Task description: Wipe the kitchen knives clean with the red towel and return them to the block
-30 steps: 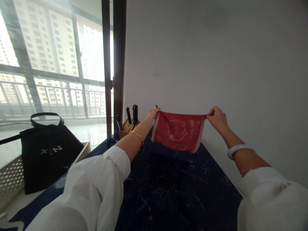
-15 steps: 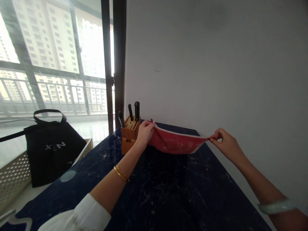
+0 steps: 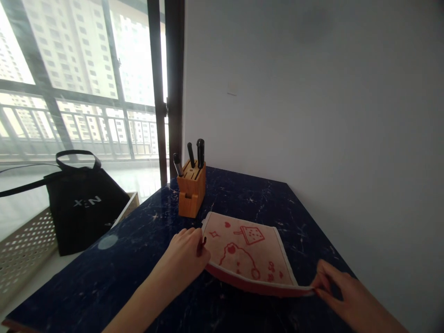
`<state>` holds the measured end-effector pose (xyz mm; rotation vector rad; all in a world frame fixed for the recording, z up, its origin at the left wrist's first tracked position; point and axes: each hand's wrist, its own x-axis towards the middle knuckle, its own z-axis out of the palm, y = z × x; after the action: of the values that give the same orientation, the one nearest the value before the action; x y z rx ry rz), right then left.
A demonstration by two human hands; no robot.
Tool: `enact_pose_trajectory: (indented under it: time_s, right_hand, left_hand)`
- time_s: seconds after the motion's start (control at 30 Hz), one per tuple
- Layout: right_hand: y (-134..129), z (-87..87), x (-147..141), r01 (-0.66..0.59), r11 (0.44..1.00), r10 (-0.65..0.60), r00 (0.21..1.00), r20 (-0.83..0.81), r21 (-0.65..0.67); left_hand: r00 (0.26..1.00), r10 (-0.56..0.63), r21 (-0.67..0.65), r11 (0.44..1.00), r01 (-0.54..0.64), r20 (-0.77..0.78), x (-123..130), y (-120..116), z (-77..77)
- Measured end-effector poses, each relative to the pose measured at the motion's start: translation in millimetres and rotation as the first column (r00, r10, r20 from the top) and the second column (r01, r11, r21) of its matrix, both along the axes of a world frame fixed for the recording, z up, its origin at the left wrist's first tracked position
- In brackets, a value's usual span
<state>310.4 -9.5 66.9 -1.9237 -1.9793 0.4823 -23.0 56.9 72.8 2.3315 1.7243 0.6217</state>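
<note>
A small pink towel [image 3: 249, 254] with red line drawings and a white border is stretched between my two hands above the dark blue marbled table. My left hand [image 3: 192, 249] grips its near left corner, fingers closed. At the near right corner, my right hand [image 3: 329, 284] pinches the edge between thumb and fingers. The towel's far edge slopes away to the table, and its near edge sags a little, showing a deeper red underside. Whether the far part touches the tabletop I cannot tell.
A wooden knife block [image 3: 192, 192] with black-handled knives stands on the dark blue table [image 3: 166, 286], behind my left hand. To the left, a black bag [image 3: 86, 208] hangs over a perforated beige basket [image 3: 24, 249]. A white wall [image 3: 312, 101] runs along the right.
Both hands have come down and nearer to me with the towel. Its near edge was raised, showing the red side; now the pink patterned face lies in view.
</note>
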Motion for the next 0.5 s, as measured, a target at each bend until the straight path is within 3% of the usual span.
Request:
enact_pose_trajectory:
  time_s: [0.23, 0.4, 0.5]
  right_hand:
    - [24.9, -7.0, -3.3, -0.032, 0.998, 0.035, 0.997, 0.066, -0.044]
    - [77.3, -14.0, 11.1, -0.035, 0.999, 0.034, 0.994, 0.105, 0.005]
    - [115.2, -17.8, 17.3, 0.015, 1.000, -0.014, 0.991, 0.132, -0.009]
  left_hand:
    - [0.986, -0.078, -0.131, 0.990, 0.058, -0.148, 4.3, 38.2, -12.1]
    - [0.987, -0.061, -0.266, 0.964, 0.019, -0.151, 19.1, 97.1, -17.2]
    - [0.988, 0.007, -0.320, 0.946, -0.057, -0.155, 28.2, 130.8, -21.9]
